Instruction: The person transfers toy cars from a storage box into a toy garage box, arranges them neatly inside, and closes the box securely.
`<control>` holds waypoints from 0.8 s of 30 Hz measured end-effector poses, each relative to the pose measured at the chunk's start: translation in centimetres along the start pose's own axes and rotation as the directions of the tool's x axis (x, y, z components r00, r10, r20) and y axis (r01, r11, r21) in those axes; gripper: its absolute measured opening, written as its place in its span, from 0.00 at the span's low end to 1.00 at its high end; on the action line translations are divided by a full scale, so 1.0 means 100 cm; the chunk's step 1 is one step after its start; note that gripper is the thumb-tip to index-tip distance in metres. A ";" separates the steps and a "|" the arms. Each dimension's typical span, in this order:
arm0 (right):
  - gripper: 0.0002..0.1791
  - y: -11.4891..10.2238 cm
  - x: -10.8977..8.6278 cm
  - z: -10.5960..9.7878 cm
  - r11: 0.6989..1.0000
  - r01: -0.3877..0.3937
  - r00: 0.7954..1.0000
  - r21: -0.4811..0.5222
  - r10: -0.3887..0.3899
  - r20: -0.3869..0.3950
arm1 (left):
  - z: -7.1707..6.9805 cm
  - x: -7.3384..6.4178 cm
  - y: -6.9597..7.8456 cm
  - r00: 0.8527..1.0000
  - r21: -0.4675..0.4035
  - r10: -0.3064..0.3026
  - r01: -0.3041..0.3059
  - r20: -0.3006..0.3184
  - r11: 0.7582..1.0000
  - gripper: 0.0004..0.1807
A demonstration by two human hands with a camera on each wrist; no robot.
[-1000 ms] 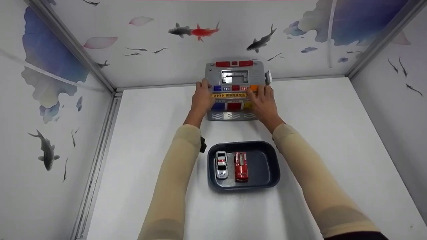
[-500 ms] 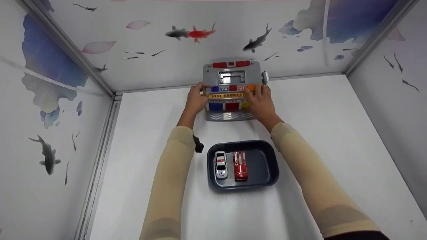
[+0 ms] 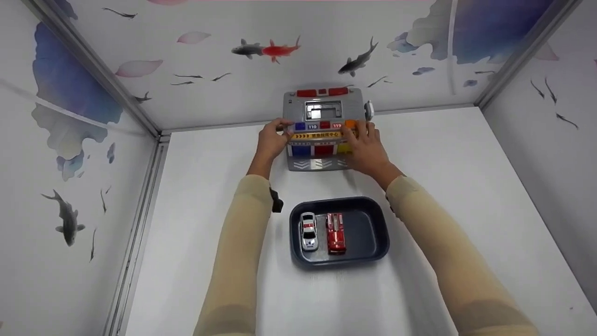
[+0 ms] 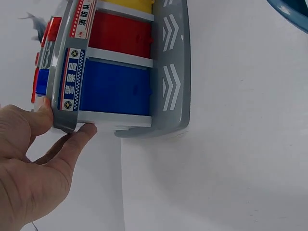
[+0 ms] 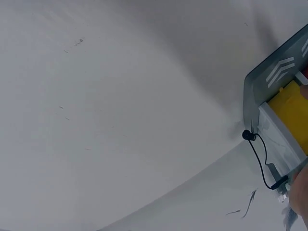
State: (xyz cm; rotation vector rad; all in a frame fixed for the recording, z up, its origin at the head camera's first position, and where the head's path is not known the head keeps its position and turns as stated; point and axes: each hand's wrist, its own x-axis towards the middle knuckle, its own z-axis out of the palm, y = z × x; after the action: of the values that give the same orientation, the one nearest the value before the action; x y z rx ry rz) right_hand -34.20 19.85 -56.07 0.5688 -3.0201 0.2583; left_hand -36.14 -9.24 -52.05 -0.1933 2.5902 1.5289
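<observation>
A grey toy garage (image 3: 322, 162) with blue, red and yellow doors stands against the back wall, red lights along its top. At its left edge, my left hand (image 3: 271, 139) pinches the corner beside the blue button (image 3: 300, 126). In the left wrist view, the fingers (image 4: 79, 139) of that hand lie on both sides of the roof ledge's end, next to the blue door (image 4: 115, 89). My right hand (image 3: 371, 149) grips the garage's right side near the orange button (image 3: 350, 124). The right wrist view shows only bits of it, by the yellow door (image 5: 291, 108).
In front of the garage sits a dark blue tray (image 3: 339, 265). It holds a white toy police car (image 3: 308, 232) and a red toy fire truck (image 3: 336, 233). White walls with painted fish enclose the white table (image 3: 200, 210). A black cord (image 5: 260, 154) hangs at the garage's right side.
My left hand has shifted slightly left, from lying along the garage's edge to pinching its corner. The right hand stays on the right side, its forearm swung a little outward. Car and truck have not moved.
</observation>
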 end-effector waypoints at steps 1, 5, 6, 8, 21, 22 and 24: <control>0.54 0.001 -0.002 -0.001 1.000 0.007 1.000 0.021 -0.007 0.002 | 0.001 0.000 0.000 1.000 0.005 0.000 0.000 -0.002 1.000 0.16; 0.56 0.004 -0.010 -0.007 0.996 0.048 0.999 0.077 -0.048 -0.009 | 0.002 -0.001 0.001 1.000 0.021 -0.005 0.006 -0.011 1.000 0.16; 0.55 0.004 -0.011 -0.009 0.995 0.057 0.998 0.085 -0.055 -0.018 | 0.001 -0.001 0.001 1.000 0.023 -0.006 0.006 -0.014 1.000 0.16; 0.53 0.003 -0.012 -0.012 0.994 0.068 0.997 0.087 -0.064 -0.042 | 0.001 -0.001 0.002 1.000 0.032 -0.002 0.002 -0.019 0.999 0.17; 0.45 -0.027 -0.002 -0.038 0.960 0.281 0.957 -0.011 -0.281 -0.071 | 0.002 -0.002 0.007 0.998 0.107 0.034 -0.028 -0.058 0.994 0.17; 0.45 -0.029 -0.001 -0.038 0.958 0.285 0.957 -0.004 -0.285 -0.057 | 0.002 -0.002 0.007 0.998 0.104 0.031 -0.025 -0.058 0.994 0.17; 0.46 -0.031 0.000 -0.037 0.959 0.283 0.959 0.014 -0.283 -0.021 | 0.003 -0.002 0.005 0.998 0.098 0.028 -0.022 -0.058 0.995 0.16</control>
State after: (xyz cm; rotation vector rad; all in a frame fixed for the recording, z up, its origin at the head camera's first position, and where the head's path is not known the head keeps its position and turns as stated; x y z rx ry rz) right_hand -33.00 17.60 -51.91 0.9811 -2.8701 0.2700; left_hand -36.02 -8.73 -51.69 -0.2000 2.7158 1.4216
